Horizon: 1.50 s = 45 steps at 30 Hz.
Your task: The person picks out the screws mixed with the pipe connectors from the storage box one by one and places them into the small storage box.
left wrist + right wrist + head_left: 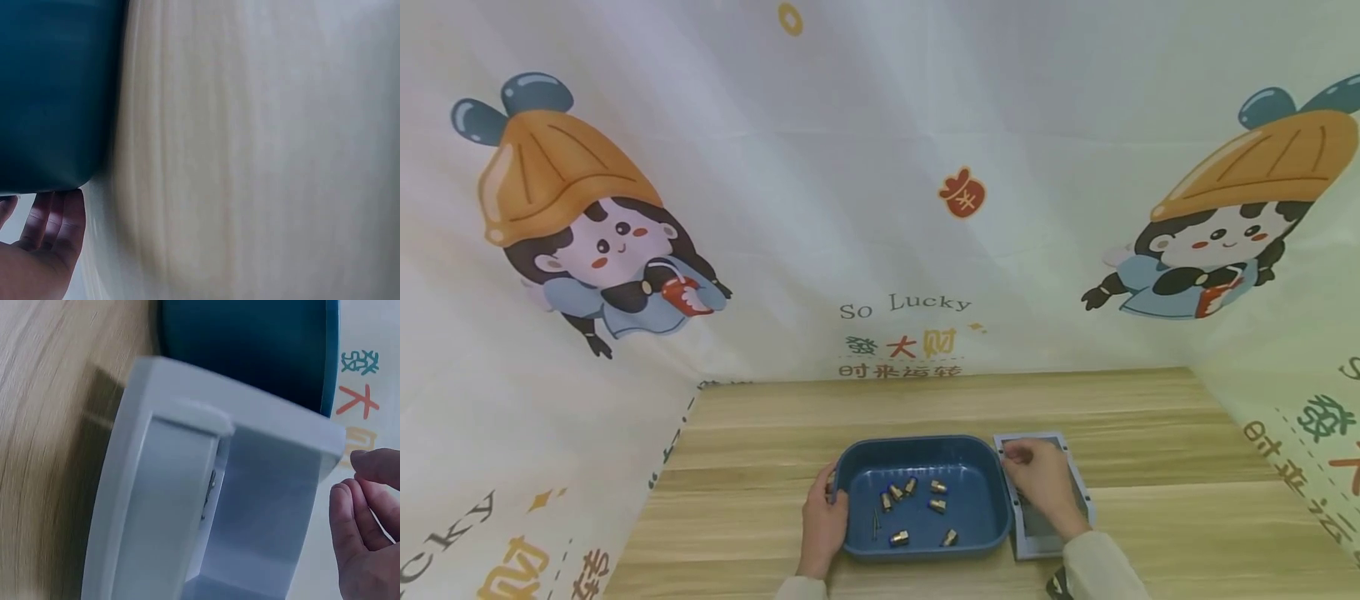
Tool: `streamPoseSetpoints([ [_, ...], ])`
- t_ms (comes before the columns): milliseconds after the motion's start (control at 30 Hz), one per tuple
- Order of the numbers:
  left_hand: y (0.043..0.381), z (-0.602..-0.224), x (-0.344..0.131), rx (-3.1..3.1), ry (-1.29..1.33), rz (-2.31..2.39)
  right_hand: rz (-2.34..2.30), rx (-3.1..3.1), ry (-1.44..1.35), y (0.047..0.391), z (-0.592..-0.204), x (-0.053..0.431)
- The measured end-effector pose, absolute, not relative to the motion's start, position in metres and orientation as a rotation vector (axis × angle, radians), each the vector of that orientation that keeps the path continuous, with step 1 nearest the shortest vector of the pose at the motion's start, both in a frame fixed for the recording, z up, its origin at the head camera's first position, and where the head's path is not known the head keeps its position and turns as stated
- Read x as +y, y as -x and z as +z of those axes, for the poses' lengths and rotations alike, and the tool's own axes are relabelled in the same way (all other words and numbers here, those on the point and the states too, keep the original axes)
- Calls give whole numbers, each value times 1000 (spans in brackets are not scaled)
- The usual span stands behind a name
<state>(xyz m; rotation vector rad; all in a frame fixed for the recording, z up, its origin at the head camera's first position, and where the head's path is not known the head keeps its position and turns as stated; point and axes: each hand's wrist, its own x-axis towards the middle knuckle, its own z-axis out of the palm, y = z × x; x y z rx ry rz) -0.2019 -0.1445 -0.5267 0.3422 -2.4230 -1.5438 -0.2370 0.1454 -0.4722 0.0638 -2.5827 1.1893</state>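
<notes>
A blue tray (925, 552) lies on the table with several brass fittings (899, 538) with blue collars and thin screws (876, 525) inside. My left hand (824, 521) grips its left side, thumb at the rim; the left wrist view shows fingers (70, 228) against the outer wall. Right of the tray stands a pale grey box (187, 384) with a sloped panel and an open recess. Small dark metal pieces (211, 481) sit along the panel's edge. Over the box is my right hand (1047, 483), thumb and fingertips close together; whether something tiny is between them cannot be seen.
Below the box, a dark object (1058, 583) lies partly hidden by the right sleeve (1101, 567). A printed cloth (880, 208) hangs behind and at both sides of the wooden table (760, 425).
</notes>
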Motion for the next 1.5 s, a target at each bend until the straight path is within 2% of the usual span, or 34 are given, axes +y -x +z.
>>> streamPoseSetpoints([
  [1067, 202, -526, -145, -2429, -361, -1545, 1304, -2604, -370, 225, -497, 64],
  [1500, 201, -529, -147, -2414, -336, -1536, 1383, -2658, -601, 222, -510, 37],
])
